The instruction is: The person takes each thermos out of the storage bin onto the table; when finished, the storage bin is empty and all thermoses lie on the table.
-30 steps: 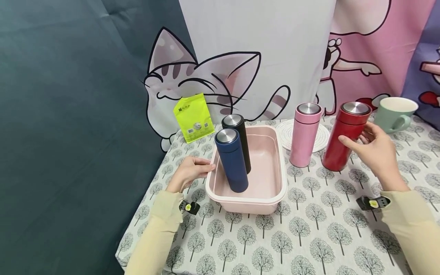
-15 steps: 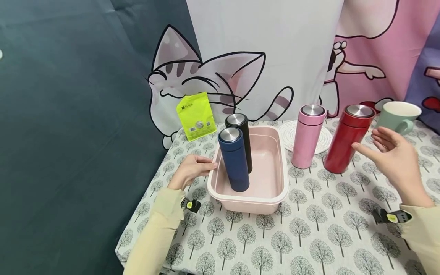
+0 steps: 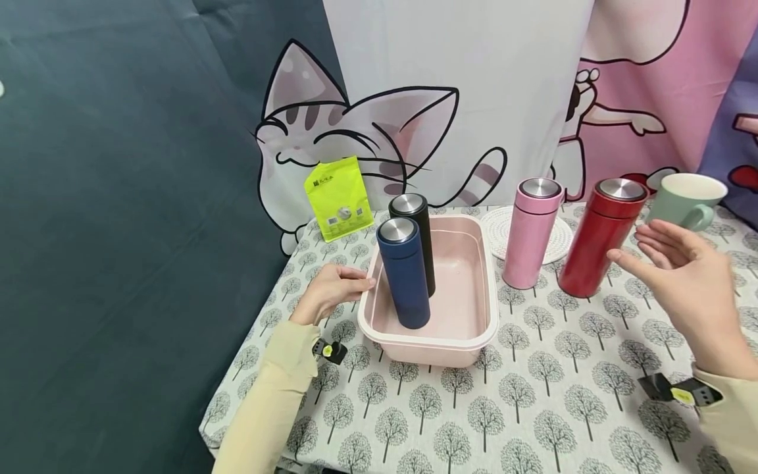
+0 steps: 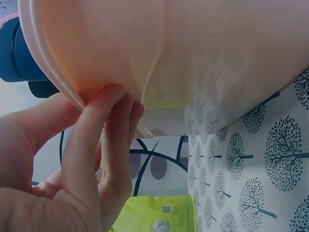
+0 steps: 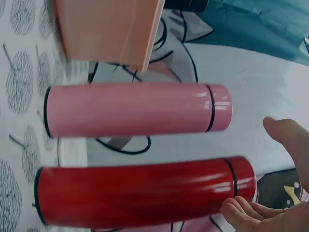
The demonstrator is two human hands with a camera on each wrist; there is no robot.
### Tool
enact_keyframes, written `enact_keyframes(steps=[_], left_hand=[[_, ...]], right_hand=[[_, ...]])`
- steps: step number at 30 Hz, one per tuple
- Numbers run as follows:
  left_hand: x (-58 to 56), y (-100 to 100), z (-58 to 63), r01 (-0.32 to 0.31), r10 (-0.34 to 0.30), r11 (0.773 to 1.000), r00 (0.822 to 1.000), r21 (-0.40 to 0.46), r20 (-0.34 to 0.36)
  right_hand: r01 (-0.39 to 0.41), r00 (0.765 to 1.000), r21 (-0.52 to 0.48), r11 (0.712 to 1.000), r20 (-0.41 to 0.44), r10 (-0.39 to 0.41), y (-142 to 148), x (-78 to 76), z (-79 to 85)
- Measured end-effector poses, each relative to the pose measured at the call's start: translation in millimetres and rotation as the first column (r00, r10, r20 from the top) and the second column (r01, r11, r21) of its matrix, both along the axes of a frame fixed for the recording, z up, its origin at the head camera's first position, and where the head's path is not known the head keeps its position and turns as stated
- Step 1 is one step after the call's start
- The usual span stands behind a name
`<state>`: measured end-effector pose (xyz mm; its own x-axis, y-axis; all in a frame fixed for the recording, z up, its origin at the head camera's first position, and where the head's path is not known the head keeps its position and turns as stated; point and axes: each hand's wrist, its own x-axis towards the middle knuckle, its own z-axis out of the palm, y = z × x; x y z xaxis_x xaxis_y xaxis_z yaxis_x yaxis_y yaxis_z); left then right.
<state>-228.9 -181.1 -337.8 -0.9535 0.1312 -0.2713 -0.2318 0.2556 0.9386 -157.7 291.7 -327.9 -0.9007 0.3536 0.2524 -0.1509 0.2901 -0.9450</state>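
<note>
My left hand (image 3: 334,289) pinches the left rim of a pink plastic basin (image 3: 438,343), thumb on one side and fingers on the outer wall in the left wrist view. Inside the basin stand a blue thermos bottle (image 3: 405,283) and a black thermos bottle (image 3: 423,230), both with steel-topped lids. To the right, a red thermos bottle (image 3: 601,243) stands upright on the cloth. My right hand (image 3: 689,283) is beside it with thumb and fingers spread, holding nothing. Between basin and red bottle stands a pink thermos bottle (image 5: 130,110).
A round white woven mat (image 3: 500,227) lies behind the pink bottle. A pale green mug (image 3: 681,201) stands at the back right, just beyond my right hand. Behind the basin at the left, a lime-green packet (image 3: 339,201) leans up. The tree-print tablecloth (image 3: 444,421) covers the table.
My right hand has let go of the red thermos bottle and drawn back to the right, fingers spread. The bottle stays standing. My left hand keeps its grip on the basin rim.
</note>
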Motion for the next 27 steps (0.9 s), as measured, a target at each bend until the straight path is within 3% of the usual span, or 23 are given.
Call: enact_keyframes(steps=[5,16,24,27], left_hand=[[1.1,1,1.1,-0.007,0.007,1.0,1.0,-0.002,0.0],[4.0,2,3.6,-0.012,0.012,1.0,1.0,-0.003,0.007],[4.6,2,3.4,-0.015,0.015,1.0,1.0,-0.001,0.006],[4.3,2,3.2,-0.015,0.015,1.0,1.0,-0.003,0.006]], right_hand=[[-0.099,0.993,-0.136,0.986,-0.084,0.088,-13,5.6,1.6],[-0.244,0.965,-0.235,0.941,-0.154,0.212,-38,6.2,5.6],[-0.312,0.949,-0.231,0.922,-0.118,0.292,-52,6.1,6.5],[-0.316,0.948,-0.196,0.928,-0.102,0.301,-57,5.6,5.9]])
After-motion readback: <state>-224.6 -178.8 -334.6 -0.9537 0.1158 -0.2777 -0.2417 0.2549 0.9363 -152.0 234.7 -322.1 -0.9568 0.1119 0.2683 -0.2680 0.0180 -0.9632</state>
